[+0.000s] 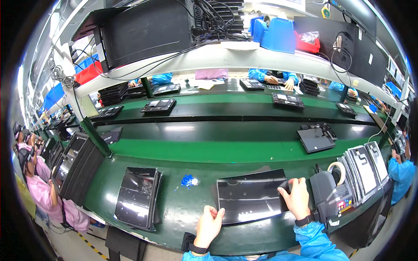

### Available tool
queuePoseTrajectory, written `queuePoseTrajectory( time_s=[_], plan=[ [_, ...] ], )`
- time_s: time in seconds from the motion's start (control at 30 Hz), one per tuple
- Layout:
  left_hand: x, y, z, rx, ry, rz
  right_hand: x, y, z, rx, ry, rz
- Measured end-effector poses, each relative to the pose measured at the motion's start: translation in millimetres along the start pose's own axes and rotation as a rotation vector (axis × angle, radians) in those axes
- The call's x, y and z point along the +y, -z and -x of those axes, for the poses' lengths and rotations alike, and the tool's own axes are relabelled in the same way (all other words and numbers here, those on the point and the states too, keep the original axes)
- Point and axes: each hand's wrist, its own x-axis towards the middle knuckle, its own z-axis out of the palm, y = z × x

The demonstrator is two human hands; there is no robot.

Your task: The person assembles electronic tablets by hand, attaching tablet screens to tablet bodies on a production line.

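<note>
Left hand (210, 222) and right hand (297, 198) pinch a black panel (249, 196) by its edges.
Just right of the panel stands a tape dispenser (321, 188); a sideways swing could scratch the panel.

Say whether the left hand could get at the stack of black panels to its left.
Probably yes: green bench lies between the left hand and the stack, with nothing tall in the way, though it would first need to release the held panel.

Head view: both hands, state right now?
Left hand: closed, thumb and fingers pinching the glossy black panel at its lower left corner.
Right hand: closed, gripping the same panel's right edge, thumb on top.
</note>
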Motion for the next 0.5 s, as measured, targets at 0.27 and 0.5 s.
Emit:
queuePoseTrajectory(
  time_s=[0.27, 0.5],
  plan=[
    [3.8, -4.3, -27.9, 0.214, -0.314, -0.101, 14.1, -32.5, -4.5, -0.016, -0.183, -0.331],
    [28.6, -9.8, -54.3, 0.27, -0.368, 0.066, 4.4, -13.0, 5.5, 0.191, -0.226, -0.534]
  ],
)
